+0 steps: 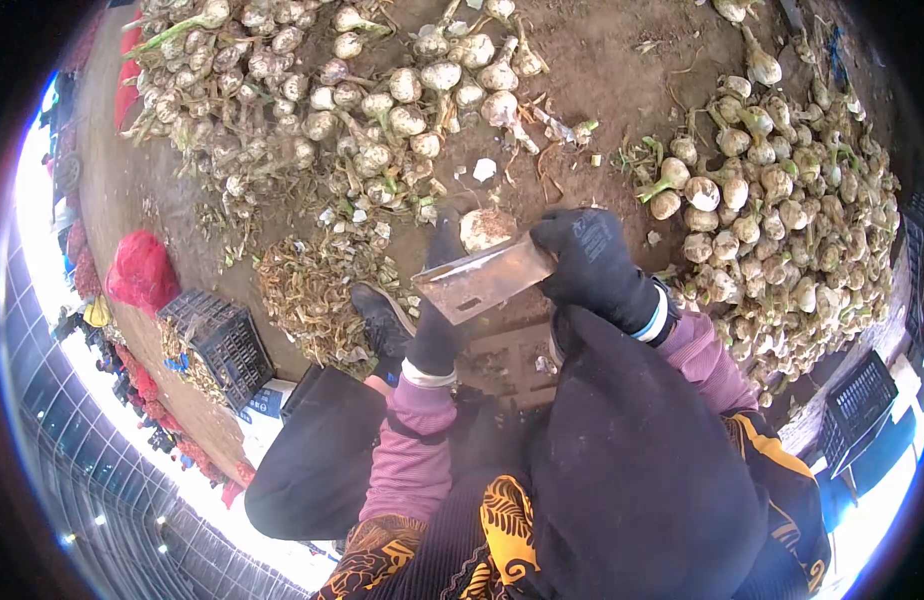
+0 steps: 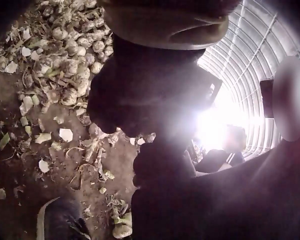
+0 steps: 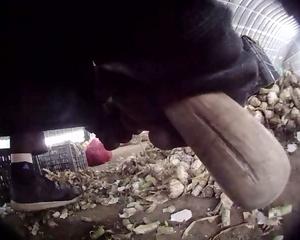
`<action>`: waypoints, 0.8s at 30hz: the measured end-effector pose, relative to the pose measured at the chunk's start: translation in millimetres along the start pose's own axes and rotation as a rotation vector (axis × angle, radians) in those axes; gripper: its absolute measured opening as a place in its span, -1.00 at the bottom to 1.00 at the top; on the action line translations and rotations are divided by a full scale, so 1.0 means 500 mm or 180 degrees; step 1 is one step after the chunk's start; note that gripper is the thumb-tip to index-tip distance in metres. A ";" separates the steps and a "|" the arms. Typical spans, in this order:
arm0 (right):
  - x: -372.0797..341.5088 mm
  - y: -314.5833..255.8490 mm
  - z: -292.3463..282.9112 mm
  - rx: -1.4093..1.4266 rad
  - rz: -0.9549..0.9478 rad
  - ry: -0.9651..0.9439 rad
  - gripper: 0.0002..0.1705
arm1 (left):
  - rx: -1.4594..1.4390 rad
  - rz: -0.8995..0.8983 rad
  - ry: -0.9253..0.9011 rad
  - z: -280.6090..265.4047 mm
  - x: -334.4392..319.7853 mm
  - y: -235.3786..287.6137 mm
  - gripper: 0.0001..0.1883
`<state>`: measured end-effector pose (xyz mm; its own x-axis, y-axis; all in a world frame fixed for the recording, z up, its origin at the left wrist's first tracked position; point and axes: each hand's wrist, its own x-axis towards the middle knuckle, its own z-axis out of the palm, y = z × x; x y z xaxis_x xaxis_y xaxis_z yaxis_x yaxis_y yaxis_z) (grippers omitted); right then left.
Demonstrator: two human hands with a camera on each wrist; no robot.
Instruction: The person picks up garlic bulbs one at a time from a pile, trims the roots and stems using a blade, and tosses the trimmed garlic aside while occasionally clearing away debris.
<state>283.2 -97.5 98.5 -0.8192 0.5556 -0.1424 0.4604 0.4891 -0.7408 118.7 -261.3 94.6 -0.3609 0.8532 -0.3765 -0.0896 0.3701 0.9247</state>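
A pale garlic bulb with a soil-stained face sits in the fingers of my left hand, which wears a dark glove. My right hand, in a black glove, grips a knife. Its broad, worn, slotted blade crosses in front of the left hand and overlaps the bulb's lower edge in the head view. Below the right hand sticks out a rounded wooden handle, seen in the right wrist view. In the left wrist view the left hand is dark and its bulb is hidden.
Garlic with stalks lies heaped ahead on the left, and a second garlic heap stands on the right. Dry trimmings lie by my shoe. A black crate and red bag stand at left, another crate at right.
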 end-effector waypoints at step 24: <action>-0.104 0.217 0.170 0.0446 0.1696 -0.0114 -0.62 | -0.0177 -0.0913 -0.0270 0.068 0.037 0.120 -0.43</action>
<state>346.7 -130.5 -30.2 -0.4975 0.6773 -0.5420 0.7667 0.0509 -0.6400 138.4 -210.8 141.2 -0.2349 0.7453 -0.6239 -0.2282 0.5817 0.7808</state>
